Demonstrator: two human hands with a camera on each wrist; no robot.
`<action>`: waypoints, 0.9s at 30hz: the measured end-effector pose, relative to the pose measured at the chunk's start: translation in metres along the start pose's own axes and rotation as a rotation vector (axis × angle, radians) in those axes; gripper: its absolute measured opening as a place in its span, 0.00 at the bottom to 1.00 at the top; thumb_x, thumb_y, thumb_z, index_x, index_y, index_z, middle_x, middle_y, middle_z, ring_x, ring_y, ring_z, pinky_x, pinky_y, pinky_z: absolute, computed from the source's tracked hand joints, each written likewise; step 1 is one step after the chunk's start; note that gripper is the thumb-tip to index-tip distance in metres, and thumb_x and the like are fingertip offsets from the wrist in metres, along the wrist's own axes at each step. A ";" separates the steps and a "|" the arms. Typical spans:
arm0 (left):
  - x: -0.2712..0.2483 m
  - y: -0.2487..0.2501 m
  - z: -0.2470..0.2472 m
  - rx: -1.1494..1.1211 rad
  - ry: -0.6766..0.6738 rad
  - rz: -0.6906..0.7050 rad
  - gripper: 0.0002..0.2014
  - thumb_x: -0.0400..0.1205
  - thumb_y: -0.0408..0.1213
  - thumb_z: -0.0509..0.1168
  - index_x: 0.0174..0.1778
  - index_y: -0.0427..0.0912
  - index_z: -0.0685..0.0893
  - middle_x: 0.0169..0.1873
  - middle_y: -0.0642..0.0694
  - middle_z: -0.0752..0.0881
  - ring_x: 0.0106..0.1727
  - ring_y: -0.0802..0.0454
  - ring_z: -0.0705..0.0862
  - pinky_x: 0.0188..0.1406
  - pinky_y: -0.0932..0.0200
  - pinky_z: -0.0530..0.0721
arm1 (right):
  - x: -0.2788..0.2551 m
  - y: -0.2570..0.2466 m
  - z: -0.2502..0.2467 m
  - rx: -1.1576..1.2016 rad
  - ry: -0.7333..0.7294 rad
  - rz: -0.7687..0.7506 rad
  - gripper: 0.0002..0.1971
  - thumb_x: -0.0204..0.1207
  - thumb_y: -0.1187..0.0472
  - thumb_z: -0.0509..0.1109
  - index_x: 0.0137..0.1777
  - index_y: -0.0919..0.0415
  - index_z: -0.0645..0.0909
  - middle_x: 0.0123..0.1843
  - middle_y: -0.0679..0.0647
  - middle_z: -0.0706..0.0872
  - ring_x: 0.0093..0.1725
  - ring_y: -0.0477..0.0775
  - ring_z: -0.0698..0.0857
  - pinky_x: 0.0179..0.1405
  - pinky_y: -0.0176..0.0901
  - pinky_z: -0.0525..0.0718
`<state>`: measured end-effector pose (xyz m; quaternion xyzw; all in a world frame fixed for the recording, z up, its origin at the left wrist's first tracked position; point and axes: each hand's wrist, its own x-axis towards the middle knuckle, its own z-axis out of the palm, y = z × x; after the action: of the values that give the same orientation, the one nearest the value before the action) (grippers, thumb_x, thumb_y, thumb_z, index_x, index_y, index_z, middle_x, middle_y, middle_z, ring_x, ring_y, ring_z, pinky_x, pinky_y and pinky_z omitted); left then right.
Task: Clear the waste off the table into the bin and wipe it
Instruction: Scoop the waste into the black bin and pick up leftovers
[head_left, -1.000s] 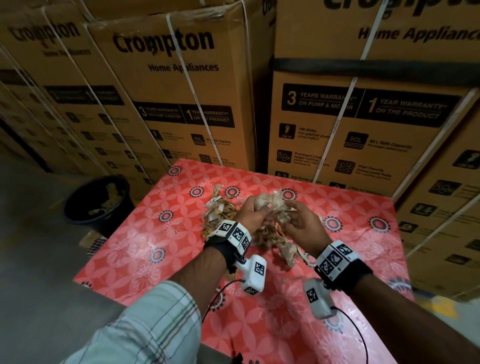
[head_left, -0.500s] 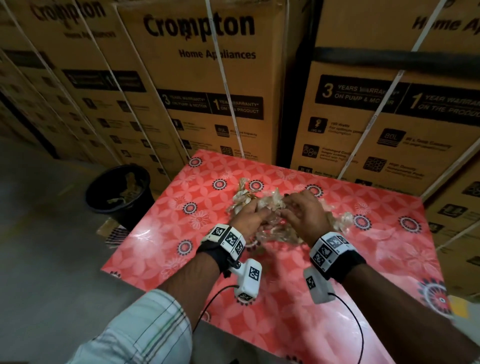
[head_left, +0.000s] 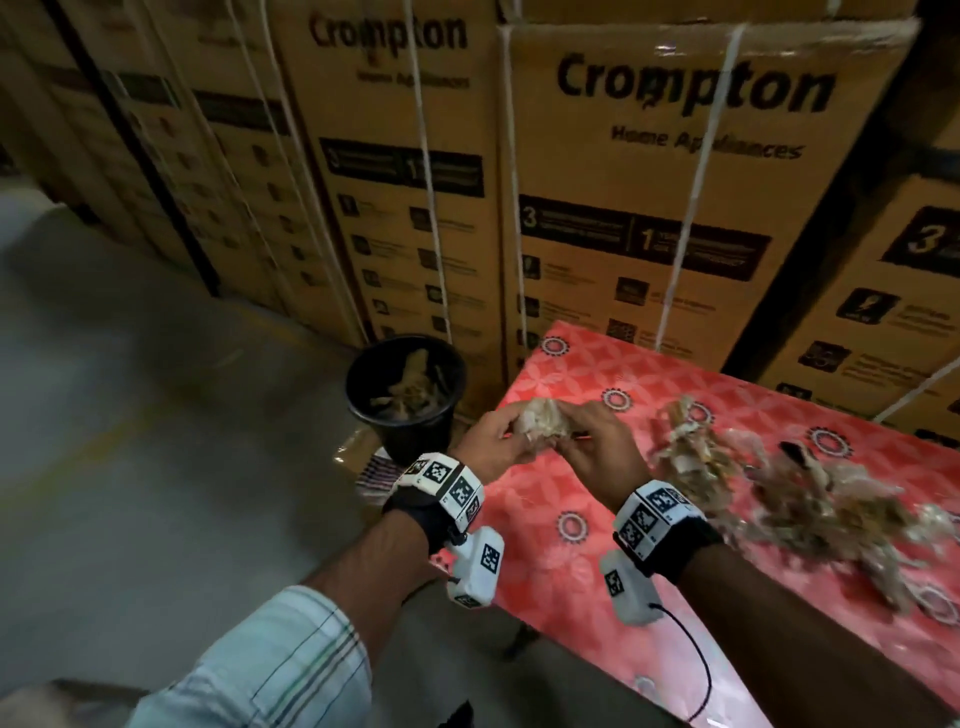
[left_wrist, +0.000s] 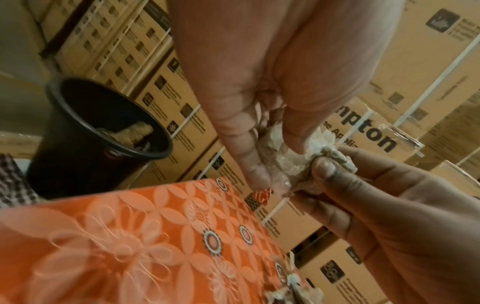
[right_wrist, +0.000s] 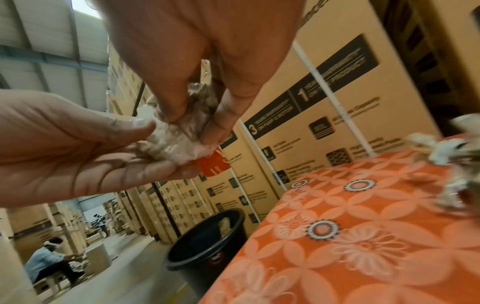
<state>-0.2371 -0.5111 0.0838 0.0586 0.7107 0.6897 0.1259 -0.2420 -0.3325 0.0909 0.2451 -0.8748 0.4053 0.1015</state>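
Observation:
A crumpled wad of clear plastic and paper waste (head_left: 540, 420) (left_wrist: 280, 156) (right_wrist: 174, 142) is held in the air over the table's left edge. My left hand (head_left: 498, 436) pinches it from the left and my right hand (head_left: 592, 441) pinches it from the right. A small red scrap (right_wrist: 213, 167) hangs under the wad. The black bin (head_left: 405, 395) (left_wrist: 85, 142) (right_wrist: 207, 255) stands on the floor just left of the table (head_left: 545, 519), with some waste inside. A loose pile of waste (head_left: 779, 493) lies on the red floral tablecloth to the right of my hands.
Stacked cardboard appliance boxes (head_left: 649, 208) wall in the back of the table and bin. Grey floor (head_left: 156, 467) lies open to the left. A checked cloth (head_left: 379, 475) lies on the floor by the bin. In the right wrist view a person (right_wrist: 49, 259) sits far off.
Both hands lifted a wad out of the pile and carried it left toward the table edge near the bin. The head view swung left, so the bin is closer to centre.

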 end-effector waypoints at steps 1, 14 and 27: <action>-0.005 -0.001 -0.017 0.012 0.030 0.011 0.16 0.86 0.28 0.62 0.67 0.46 0.77 0.53 0.46 0.84 0.50 0.56 0.84 0.45 0.66 0.85 | 0.007 -0.010 0.013 0.000 -0.002 -0.010 0.22 0.70 0.62 0.73 0.66 0.57 0.81 0.45 0.53 0.80 0.47 0.54 0.81 0.47 0.48 0.83; -0.009 -0.023 -0.178 0.225 0.279 0.086 0.22 0.72 0.47 0.71 0.63 0.47 0.85 0.56 0.47 0.90 0.62 0.49 0.86 0.69 0.41 0.80 | 0.110 -0.059 0.140 0.025 -0.135 -0.024 0.29 0.66 0.43 0.65 0.63 0.60 0.82 0.51 0.49 0.78 0.50 0.49 0.81 0.47 0.44 0.82; 0.103 -0.077 -0.288 0.628 0.259 -0.179 0.36 0.79 0.38 0.71 0.82 0.51 0.64 0.72 0.44 0.79 0.67 0.46 0.82 0.64 0.46 0.83 | 0.224 -0.005 0.239 -0.006 -0.278 0.148 0.26 0.73 0.64 0.70 0.72 0.57 0.73 0.65 0.54 0.73 0.64 0.55 0.78 0.61 0.43 0.76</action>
<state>-0.4037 -0.7659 0.0016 -0.0558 0.9004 0.4256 0.0704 -0.4269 -0.5938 0.0230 0.2337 -0.8972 0.3713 -0.0501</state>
